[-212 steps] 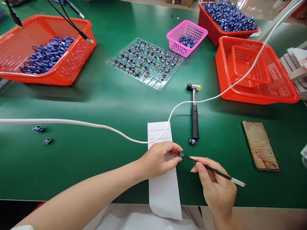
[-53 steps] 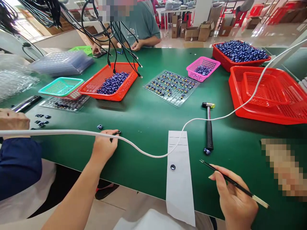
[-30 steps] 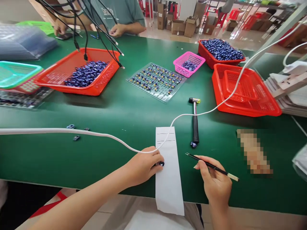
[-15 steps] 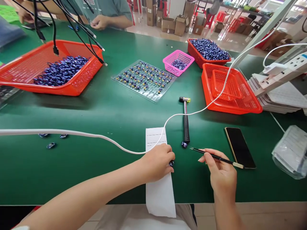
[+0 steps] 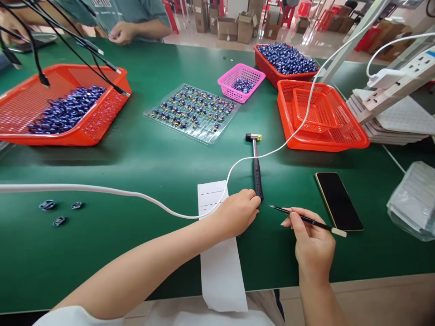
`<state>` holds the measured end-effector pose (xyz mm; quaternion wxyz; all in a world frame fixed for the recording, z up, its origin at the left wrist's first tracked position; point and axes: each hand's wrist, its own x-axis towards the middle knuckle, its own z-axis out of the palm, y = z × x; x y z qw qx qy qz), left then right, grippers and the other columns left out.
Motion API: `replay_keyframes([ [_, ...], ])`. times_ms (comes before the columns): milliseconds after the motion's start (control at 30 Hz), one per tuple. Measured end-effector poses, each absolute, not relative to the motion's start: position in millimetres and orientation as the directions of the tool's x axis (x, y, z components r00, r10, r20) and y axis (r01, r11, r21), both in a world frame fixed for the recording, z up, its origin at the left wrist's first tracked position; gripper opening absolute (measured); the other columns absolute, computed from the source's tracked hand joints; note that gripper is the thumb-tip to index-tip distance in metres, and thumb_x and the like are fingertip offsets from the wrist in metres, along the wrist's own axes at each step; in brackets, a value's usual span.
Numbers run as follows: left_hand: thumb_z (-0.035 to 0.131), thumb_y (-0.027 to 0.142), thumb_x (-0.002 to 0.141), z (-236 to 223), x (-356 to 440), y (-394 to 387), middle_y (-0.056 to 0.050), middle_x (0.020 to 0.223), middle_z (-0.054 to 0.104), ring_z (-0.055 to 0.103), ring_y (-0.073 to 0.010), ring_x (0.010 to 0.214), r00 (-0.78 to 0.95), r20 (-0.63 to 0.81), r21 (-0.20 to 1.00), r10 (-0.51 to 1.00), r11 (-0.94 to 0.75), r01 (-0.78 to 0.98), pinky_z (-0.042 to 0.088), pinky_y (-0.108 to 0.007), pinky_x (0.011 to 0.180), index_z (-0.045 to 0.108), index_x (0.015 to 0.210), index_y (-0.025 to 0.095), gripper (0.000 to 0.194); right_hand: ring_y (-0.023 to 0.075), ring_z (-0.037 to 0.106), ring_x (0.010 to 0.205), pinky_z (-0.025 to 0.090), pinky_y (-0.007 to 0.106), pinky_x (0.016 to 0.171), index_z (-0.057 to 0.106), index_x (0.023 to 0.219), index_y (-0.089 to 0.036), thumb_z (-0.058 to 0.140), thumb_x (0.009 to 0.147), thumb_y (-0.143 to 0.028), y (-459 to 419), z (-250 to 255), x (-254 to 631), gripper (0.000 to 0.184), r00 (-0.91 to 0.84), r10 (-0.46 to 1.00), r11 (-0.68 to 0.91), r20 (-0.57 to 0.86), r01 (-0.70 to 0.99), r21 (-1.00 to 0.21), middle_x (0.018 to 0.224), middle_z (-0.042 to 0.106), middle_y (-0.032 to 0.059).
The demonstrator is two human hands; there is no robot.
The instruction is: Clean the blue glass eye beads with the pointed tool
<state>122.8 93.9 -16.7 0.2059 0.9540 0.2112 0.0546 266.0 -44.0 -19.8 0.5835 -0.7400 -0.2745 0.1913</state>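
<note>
My left hand (image 5: 240, 210) reaches over the strip of white lined paper (image 5: 220, 276), its fingers curled together at the end of the hammer's black handle (image 5: 258, 179). Whatever lies in those fingers is hidden. My right hand (image 5: 311, 240) holds slim black tweezers (image 5: 302, 218) with a pale rear end, their tip pointing left toward my left hand without touching it. Over the paper and the hammer runs a white cable (image 5: 176, 212). At the left lie a few small shiny dark-blue metal parts (image 5: 59, 221).
A clear tray (image 5: 207, 136) carries rows of small parts. Dark-blue pieces fill a red basket (image 5: 112, 108), a pink basket (image 5: 248, 94) and another red basket (image 5: 267, 63). Nested red baskets (image 5: 353, 140), a phone (image 5: 340, 201) and a power strip (image 5: 408, 81) are right. Across sits a person (image 5: 122, 31).
My left hand has moved right, from the paper to the hammer's handle end, covering the small blue part there. My right hand keeps its grip on the tweezers. The view has shifted slightly.
</note>
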Motion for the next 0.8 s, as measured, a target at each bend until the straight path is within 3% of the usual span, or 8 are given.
replay_keyframes([
  [133,0.052,0.015,0.091,-15.9,118.5,93.2,-0.009,0.095,0.065,0.062,-0.0215,0.085,0.897,0.007,0.483,0.443,-0.787,0.385,0.055,-0.032,0.071,0.061,0.099,0.014,0.012,0.0135,0.069,0.067,0.059,0.023,0.068,0.071,0.096,-0.022,0.071,0.086,-0.034,-44.6,-19.6,265.3,0.017,0.746,0.664,-0.134,0.044,0.177,-0.975,0.075,0.072,0.001],
  [267,0.049,0.01,0.09,-18.8,115.5,93.2,-0.012,0.104,0.066,0.064,-0.0229,0.093,0.896,0.1,0.53,0.432,-0.785,0.32,0.056,-0.034,0.079,0.06,0.117,0.012,0.029,0.0135,0.069,0.067,0.06,0.024,0.068,0.071,0.096,-0.022,0.07,0.086,-0.032,-45.5,-18.3,265.7,0.014,0.726,0.686,-0.135,0.047,0.19,-0.972,0.078,0.072,0.0015],
  [433,0.05,0.011,0.089,-22.5,112.7,93.9,-0.012,0.098,0.064,0.064,-0.0203,0.082,0.902,0.13,0.563,0.411,-0.78,0.275,0.056,-0.031,0.07,0.067,0.101,0.012,0.02,0.0133,0.069,0.068,0.06,0.024,0.068,0.07,0.096,-0.022,0.069,0.088,-0.03,-47.1,-19.0,266.6,0.012,0.715,0.696,-0.126,0.059,0.203,-0.971,0.082,0.072,0.0019],
  [600,0.059,0.012,0.088,-30.1,108.5,96.7,-0.01,0.102,0.065,0.066,-0.015,0.077,0.861,0.157,0.709,0.483,-0.662,0.242,0.057,-0.027,0.07,0.066,0.096,0.014,0.01,0.0129,0.069,0.07,0.059,0.024,0.07,0.07,0.096,-0.023,0.069,0.088,-0.03,-48.1,-19.6,266.1,0.01,0.712,0.699,-0.122,0.062,0.205,-0.971,0.082,0.072,0.0011],
  [800,0.057,0.013,0.091,-31.6,106.0,99.4,-0.01,0.102,0.07,0.069,-0.0164,0.083,0.859,0.197,0.745,0.473,-0.642,0.182,0.059,-0.028,0.075,0.069,0.099,0.015,0.015,0.012,0.069,0.069,0.058,0.022,0.07,0.07,0.096,-0.025,0.069,0.088,-0.03,-49.7,-19.7,266.4,0.009,0.699,0.714,-0.143,0.049,0.214,-0.966,0.08,0.072,-0.0004],
])
